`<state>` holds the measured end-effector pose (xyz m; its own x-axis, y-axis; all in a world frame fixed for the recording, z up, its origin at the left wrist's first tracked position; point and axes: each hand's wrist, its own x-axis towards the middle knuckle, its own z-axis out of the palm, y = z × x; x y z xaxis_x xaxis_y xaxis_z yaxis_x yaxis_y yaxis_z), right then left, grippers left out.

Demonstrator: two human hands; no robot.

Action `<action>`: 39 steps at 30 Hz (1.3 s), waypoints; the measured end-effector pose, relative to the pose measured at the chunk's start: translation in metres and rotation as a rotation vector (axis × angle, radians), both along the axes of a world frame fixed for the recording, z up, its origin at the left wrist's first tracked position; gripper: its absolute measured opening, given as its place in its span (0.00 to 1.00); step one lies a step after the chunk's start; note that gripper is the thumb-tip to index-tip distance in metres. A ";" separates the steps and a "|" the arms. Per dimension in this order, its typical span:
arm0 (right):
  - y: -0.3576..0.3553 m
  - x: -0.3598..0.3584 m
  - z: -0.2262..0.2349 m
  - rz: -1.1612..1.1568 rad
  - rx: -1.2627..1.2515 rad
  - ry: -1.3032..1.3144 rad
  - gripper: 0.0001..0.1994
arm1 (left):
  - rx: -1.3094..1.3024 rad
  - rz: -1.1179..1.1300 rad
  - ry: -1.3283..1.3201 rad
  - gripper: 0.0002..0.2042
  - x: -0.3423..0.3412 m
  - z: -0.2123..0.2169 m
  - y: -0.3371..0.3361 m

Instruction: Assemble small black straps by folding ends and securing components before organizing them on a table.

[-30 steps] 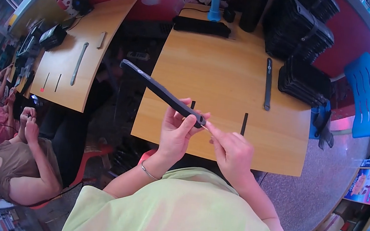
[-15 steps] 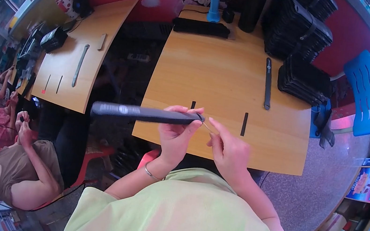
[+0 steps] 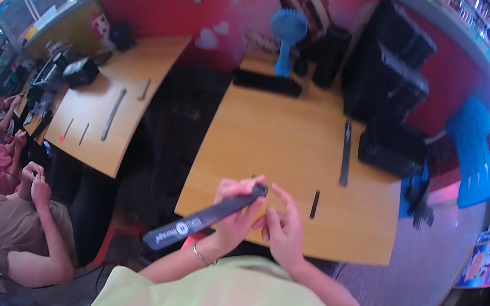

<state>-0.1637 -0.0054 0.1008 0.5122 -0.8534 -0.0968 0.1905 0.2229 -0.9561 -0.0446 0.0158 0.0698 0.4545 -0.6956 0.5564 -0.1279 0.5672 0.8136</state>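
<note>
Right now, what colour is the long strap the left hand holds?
Black, with white print near its lower end. The strap, held by the left hand, shows best in the head view.

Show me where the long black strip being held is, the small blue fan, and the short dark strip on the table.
long black strip (image 3: 204, 219), head view, middle of its length.
small blue fan (image 3: 288, 26), head view, its round head.
short dark strip (image 3: 314, 204), head view, its middle.

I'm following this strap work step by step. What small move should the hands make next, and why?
Probably bring the right hand onto the strap's upper end. The left hand pinches the long black strap there, its free end hanging low to the left past the table edge, and the right fingertips hover beside the tip.
</note>
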 end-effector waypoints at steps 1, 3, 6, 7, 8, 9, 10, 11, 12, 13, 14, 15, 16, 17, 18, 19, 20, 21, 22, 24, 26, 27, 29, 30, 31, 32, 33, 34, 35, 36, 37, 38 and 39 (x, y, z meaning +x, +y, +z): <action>-0.003 0.000 -0.001 0.009 0.025 -0.010 0.19 | -0.013 0.008 0.001 0.15 0.001 -0.002 -0.004; -0.008 0.001 -0.004 0.003 -0.034 -0.016 0.19 | 0.030 0.022 -0.057 0.15 0.003 -0.001 -0.006; -0.011 0.002 0.002 0.001 -0.051 0.015 0.18 | 0.039 0.013 -0.082 0.14 0.007 0.003 -0.005; -0.012 0.002 0.003 0.003 -0.059 0.014 0.18 | 0.031 0.016 -0.083 0.14 0.005 0.001 -0.003; -0.015 0.003 0.002 -0.008 -0.095 0.024 0.17 | 0.062 -0.036 0.006 0.15 0.002 -0.002 -0.001; -0.017 0.003 0.001 -0.020 -0.129 0.035 0.16 | 0.095 -0.088 0.095 0.16 0.000 -0.004 0.000; -0.020 0.003 0.002 -0.023 -0.131 0.034 0.16 | 0.094 -0.091 0.094 0.16 0.001 -0.002 -0.002; -0.024 0.003 0.003 -0.008 -0.172 0.127 0.14 | 0.177 -0.152 0.302 0.18 0.003 0.001 -0.003; -0.026 0.003 0.003 0.006 -0.212 0.218 0.13 | 0.261 -0.213 0.510 0.20 0.005 0.003 -0.003; -0.028 0.002 0.001 0.000 -0.214 0.217 0.13 | 0.259 -0.219 0.506 0.20 0.007 0.003 -0.005; -0.029 0.002 -0.003 0.001 -0.262 0.254 0.12 | 0.305 -0.245 0.628 0.22 0.009 0.002 -0.006; -0.029 0.002 -0.008 0.002 -0.308 0.290 0.11 | 0.352 -0.269 0.750 0.24 0.010 0.002 -0.007; -0.030 0.002 -0.012 -0.005 -0.310 0.288 0.11 | 0.387 -0.219 0.757 0.21 0.007 0.003 -0.008; -0.030 0.002 -0.017 -0.026 -0.391 0.342 0.11 | 0.387 -0.226 0.751 0.21 0.005 0.001 -0.009; -0.030 0.001 -0.021 -0.046 -0.471 0.396 0.11 | 0.414 -0.197 0.692 0.21 0.004 -0.003 -0.011; -0.030 0.001 -0.025 -0.053 -0.472 0.393 0.11 | 0.442 -0.166 0.633 0.20 0.003 -0.006 -0.012; -0.029 0.001 -0.028 -0.069 -0.502 0.440 0.11 | 0.441 -0.171 0.628 0.20 -0.001 -0.008 -0.011; -0.029 0.001 -0.030 -0.085 -0.531 0.487 0.11 | 0.412 -0.165 0.581 0.21 -0.005 -0.011 -0.010; -0.027 0.000 -0.031 -0.090 -0.531 0.486 0.11 | 0.383 -0.158 0.537 0.22 -0.008 -0.013 -0.009; -0.026 0.000 -0.032 -0.108 -0.551 0.451 0.10 | 0.394 -0.168 0.482 0.24 -0.010 -0.013 -0.007; -0.025 -0.002 -0.030 -0.103 -0.563 0.477 0.10 | 0.406 -0.173 0.434 0.26 -0.009 -0.015 -0.004; -0.025 -0.003 -0.030 -0.096 -0.576 0.503 0.09 | 0.438 -0.207 0.380 0.27 -0.004 -0.021 -0.005; -0.026 -0.006 -0.029 -0.076 -0.591 0.509 0.09 | 0.467 -0.238 0.327 0.28 0.004 -0.028 -0.007; -0.027 -0.008 -0.028 -0.056 -0.605 0.514 0.09 | 0.471 -0.275 0.312 0.29 0.007 -0.030 -0.007; -0.028 -0.009 -0.026 -0.052 -0.604 0.516 0.09 | 0.477 -0.311 0.299 0.29 0.008 -0.030 -0.005; -0.031 -0.010 -0.021 -0.028 -0.577 0.522 0.09 | 0.478 -0.308 0.302 0.29 0.010 -0.029 -0.005; -0.033 -0.011 -0.018 -0.003 -0.551 0.528 0.09 | 0.476 -0.330 0.280 0.29 0.012 -0.026 -0.007; -0.034 -0.012 -0.018 0.003 -0.553 0.528 0.09 | 0.471 -0.352 0.257 0.29 0.015 -0.023 -0.009; -0.036 -0.012 -0.018 0.017 -0.461 0.456 0.10 | 0.470 -0.346 0.259 0.29 0.017 -0.021 -0.008; -0.038 -0.013 -0.018 0.031 -0.369 0.385 0.11 | 0.484 -0.395 0.225 0.29 0.018 -0.019 -0.007; -0.040 -0.015 -0.019 0.033 -0.371 0.386 0.11 | 0.496 -0.450 0.189 0.29 0.021 -0.016 -0.007; -0.042 -0.018 -0.020 0.051 -0.345 0.399 0.11 | 0.493 -0.449 0.191 0.29 0.023 -0.014 -0.007; -0.043 -0.020 -0.021 0.068 -0.318 0.411 0.11 | 0.547 -0.497 0.177 0.29 0.026 -0.011 -0.007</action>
